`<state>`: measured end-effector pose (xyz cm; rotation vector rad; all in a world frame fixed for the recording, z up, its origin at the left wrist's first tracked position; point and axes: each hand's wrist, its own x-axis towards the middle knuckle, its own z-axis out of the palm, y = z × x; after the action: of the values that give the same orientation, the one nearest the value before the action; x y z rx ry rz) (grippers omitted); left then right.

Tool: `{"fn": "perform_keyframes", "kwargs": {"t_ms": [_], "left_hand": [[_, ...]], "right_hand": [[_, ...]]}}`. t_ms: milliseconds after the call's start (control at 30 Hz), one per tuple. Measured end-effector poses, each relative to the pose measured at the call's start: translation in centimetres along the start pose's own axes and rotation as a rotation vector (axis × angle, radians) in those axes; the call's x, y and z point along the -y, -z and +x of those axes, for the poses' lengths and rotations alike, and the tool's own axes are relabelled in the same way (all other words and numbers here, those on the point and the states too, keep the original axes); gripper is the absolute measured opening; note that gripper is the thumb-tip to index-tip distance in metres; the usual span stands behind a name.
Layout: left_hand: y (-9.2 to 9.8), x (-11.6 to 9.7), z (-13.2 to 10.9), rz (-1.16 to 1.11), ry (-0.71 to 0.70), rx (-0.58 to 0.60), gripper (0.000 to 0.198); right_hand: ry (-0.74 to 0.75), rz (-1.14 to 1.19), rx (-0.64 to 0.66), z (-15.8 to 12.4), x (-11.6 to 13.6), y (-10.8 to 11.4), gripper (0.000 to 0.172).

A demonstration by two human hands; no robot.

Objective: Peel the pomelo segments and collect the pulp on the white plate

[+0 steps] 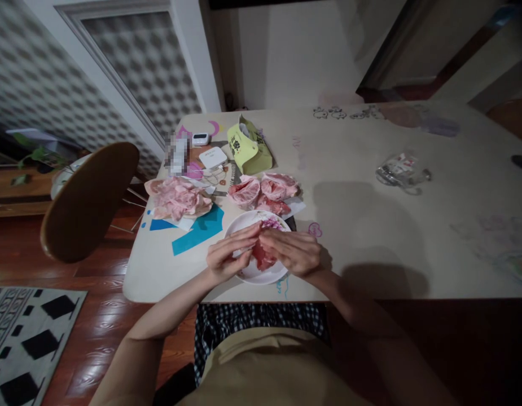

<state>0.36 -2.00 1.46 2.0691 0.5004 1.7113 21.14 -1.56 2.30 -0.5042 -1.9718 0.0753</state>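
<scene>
Both hands meet over a white plate [244,223] near the table's front edge. My left hand [227,255] and my right hand [293,251] each pinch a red piece of pomelo flesh [263,256] held between them, fingers curled on it. Purple scraps [272,224] lie at the plate's far side. Beyond the plate sit peeled pink pomelo segments [264,192]. To the left lies a heap of pale pink peel and membrane [176,197] on paper.
A beige table [371,225] holds a yellow-green tissue pack [248,148], small white devices [213,157], blue paper cut-outs [199,228] and a clear plastic packet [398,169]. A brown chair [89,200] stands at the table's left. Wooden floor and a patterned rug [23,338] lie below.
</scene>
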Motion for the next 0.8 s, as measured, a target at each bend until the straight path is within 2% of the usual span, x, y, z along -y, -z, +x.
{"fn": "perform_keyframes", "kwargs": {"t_ms": [133, 267, 500, 667, 800], "left_hand": [[-0.6, 0.6, -0.6, -0.039, 0.083, -0.053, 0.037], [-0.8, 1.3, -1.2, -0.036, 0.1, -0.093, 0.036], [-0.3, 1.6, -1.4, 0.006, -0.023, -0.041, 0.042], [-0.4, 1.3, -1.4, 0.083, 0.032, -0.049, 0.062], [-0.1, 0.5, -0.5, 0.176, -0.015, 0.03, 0.054]], "right_hand": [[-0.011, 0.012, -0.059, 0.7, -0.2, -0.4, 0.054], [0.08, -0.097, -0.071, 0.9, -0.7, -1.1, 0.061], [0.08, -0.251, -0.06, -0.5, -1.2, -1.8, 0.075], [0.064, -0.259, -0.082, -0.2, -0.8, -2.0, 0.075], [0.051, -0.256, -0.088, 0.3, -0.3, -1.8, 0.072]]}}
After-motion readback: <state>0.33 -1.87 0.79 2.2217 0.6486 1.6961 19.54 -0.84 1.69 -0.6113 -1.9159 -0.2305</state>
